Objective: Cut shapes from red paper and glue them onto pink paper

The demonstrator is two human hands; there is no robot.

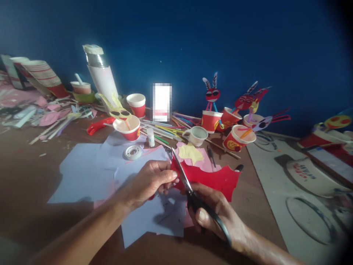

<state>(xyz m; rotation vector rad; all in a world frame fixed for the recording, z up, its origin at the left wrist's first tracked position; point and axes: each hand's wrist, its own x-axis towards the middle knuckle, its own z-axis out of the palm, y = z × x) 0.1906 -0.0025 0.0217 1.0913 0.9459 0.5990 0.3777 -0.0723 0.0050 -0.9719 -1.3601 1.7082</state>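
Observation:
My left hand pinches the left end of a piece of red paper between thumb and fingers. In my right hand is a pair of scissors with black handles, my thumb and fingers at the grips. Its blades point up and away, lying across the red paper close to my left fingertips. The paper's edges are curved and jagged. Under my hands lie sheets of pale blue paper. Just beyond is a yellow paper cutout on pink paper.
Paper cups with paper figures stand at the back right, another cup at the left. Between them lie coloured sticks, a mug and a tape roll. A flask and stacked cups stand behind paper scraps.

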